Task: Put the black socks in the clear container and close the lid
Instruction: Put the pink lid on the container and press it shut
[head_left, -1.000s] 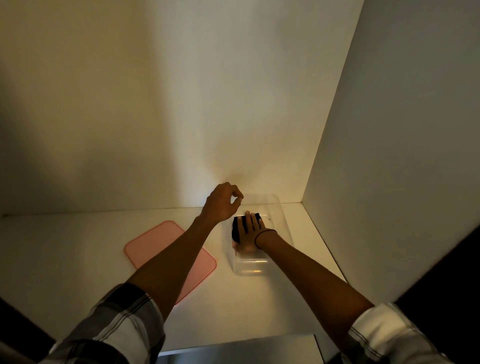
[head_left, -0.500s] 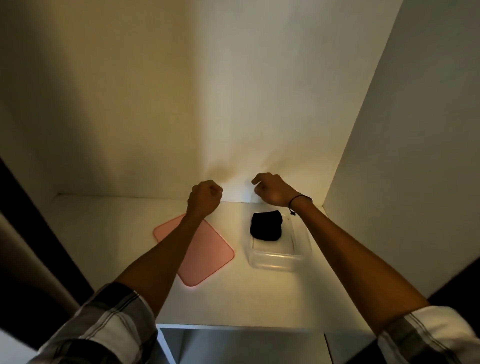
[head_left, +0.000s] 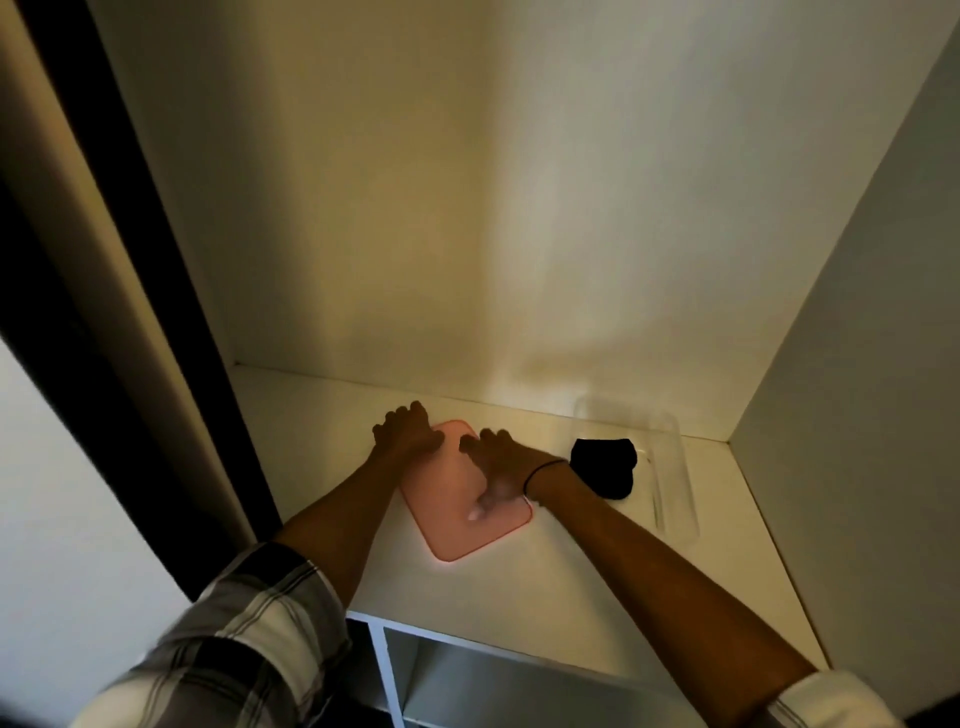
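Observation:
The folded black socks (head_left: 605, 467) lie inside the clear container (head_left: 675, 499), which stands open at the back right of the white shelf. Left of it, the pink lid (head_left: 457, 530) lies flat on the shelf. My left hand (head_left: 408, 434) has its fingers curled over the lid's far left corner. My right hand (head_left: 498, 462) rests on top of the lid, fingers spread and thumb pointing back toward me; a dark band circles its wrist. Neither hand touches the socks or the container.
The white shelf (head_left: 571, 597) is boxed in by a back wall and a right side wall (head_left: 857, 364) close to the container. A dark vertical frame (head_left: 156, 312) bounds the left. Below the shelf's front edge are open cubbies (head_left: 467, 675).
My right hand has let go of the socks, which stay in the container. Both hands rose, then moved left and down onto the pink lid. The view has swung left.

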